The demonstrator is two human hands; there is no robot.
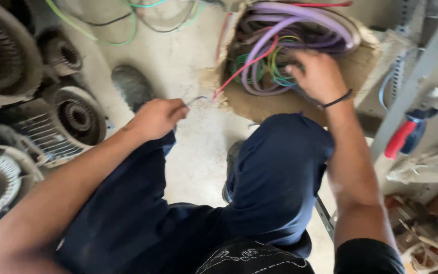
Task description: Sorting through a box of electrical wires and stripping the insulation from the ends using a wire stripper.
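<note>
Left hand (157,117) clenched on a thin red insulated wire (239,73), right hand (319,76) fingers curled among coiled purple and green wires (275,56) in a worn cardboard box (361,61).

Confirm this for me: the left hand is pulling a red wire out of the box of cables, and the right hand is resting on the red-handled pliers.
Not quite. The left hand does pull the red wire from the box of cables, but the right hand is inside that box among the coiled wires, not on the red-handled pliers, which lie untouched to the right. The head view shows it.

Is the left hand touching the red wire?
Touching. The head view shows the left hand pinching the bare end of the red wire, which runs taut from its fingertips toward the wire bundle.
</note>
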